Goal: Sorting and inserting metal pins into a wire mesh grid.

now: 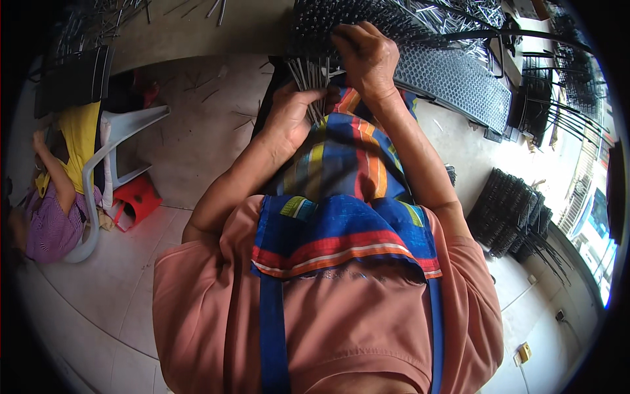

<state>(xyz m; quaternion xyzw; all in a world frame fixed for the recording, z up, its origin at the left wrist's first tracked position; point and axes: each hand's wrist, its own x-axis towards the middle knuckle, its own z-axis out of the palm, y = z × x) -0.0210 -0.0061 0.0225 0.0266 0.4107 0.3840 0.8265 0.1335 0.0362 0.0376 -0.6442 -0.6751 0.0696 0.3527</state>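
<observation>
My left hand [293, 117] is wrapped round a fanned bundle of thin metal rods [310, 75], held upright over my lap. The upper ends of the rods spread out above my thumb. To the right of the bundle and a little farther off, my right hand [372, 60] is closed with its fingertips curled down. Whatever it pinches, if anything, is hidden behind the fingers. Just beyond both hands lies a dark mass of densely set upright rod ends [315, 29]. It adjoins a grey panel with a honeycomb of holes [453, 82].
Loose rods [436, 13] lie heaped at the far right. Black wire-like stacks [508, 210] stand on the floor to the right. At left, another person in purple [59, 223] sits on a pale plastic chair [98, 171] beside a red bag [136, 200].
</observation>
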